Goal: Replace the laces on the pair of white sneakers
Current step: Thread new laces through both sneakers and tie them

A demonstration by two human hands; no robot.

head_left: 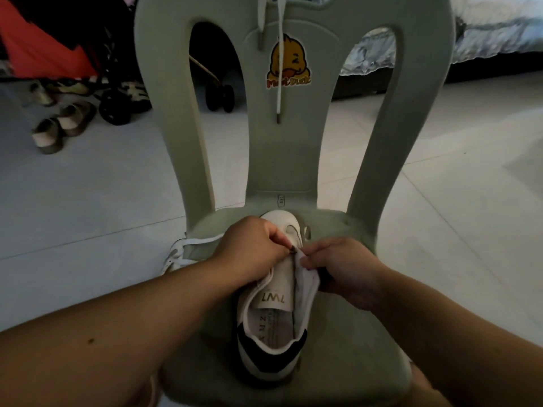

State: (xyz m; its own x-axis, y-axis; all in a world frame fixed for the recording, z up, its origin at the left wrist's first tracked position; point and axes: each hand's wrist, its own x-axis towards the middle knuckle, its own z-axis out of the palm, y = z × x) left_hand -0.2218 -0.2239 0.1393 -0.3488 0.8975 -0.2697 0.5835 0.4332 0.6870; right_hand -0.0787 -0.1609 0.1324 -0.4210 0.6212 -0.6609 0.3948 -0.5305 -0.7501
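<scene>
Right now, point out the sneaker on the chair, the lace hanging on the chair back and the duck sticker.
sneaker (273, 301): head view, on its tongue label.
hanging lace (278, 98): head view, lower stretch above its tip.
duck sticker (293, 64): head view, duck's yellow body.

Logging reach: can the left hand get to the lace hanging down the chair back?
Probably yes: nothing stands between the left hand and the hanging lace on the chair back, but the hand pinches a lace tip at the sneaker.
</scene>
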